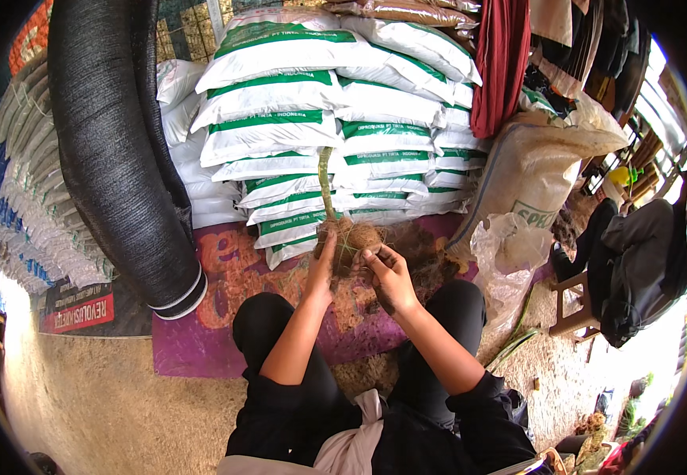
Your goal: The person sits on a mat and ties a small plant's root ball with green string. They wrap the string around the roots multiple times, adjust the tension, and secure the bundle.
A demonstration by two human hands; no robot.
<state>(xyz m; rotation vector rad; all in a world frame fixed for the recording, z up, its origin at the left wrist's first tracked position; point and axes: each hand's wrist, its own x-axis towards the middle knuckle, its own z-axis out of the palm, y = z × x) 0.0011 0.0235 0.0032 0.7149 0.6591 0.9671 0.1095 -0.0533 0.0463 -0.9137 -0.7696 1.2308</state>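
A brown, fibrous ball (359, 236) is between my hands, above my lap. From its far left side a green-yellow stem (325, 182) stands up, and thin pale-green string seems to cross the ball. My left hand (324, 265) grips the ball's left side, thumb up along it. On the near right side, my right hand (389, 277) is closed with thumb and forefinger pinched together at the fibre; whether string is in the pinch I cannot make out. Dark dirt marks the fingers. Loose brown fibre (430, 265) lies beyond the right hand on the purple sheet (193, 348).
Stacked white and green sacks (272, 131) stand ahead. A thick black roll (102, 150) leans at the left. To the right are a large woven sack (529, 170), clear plastic (510, 253) and a small stool (571, 309) beside a dark bag (644, 269).
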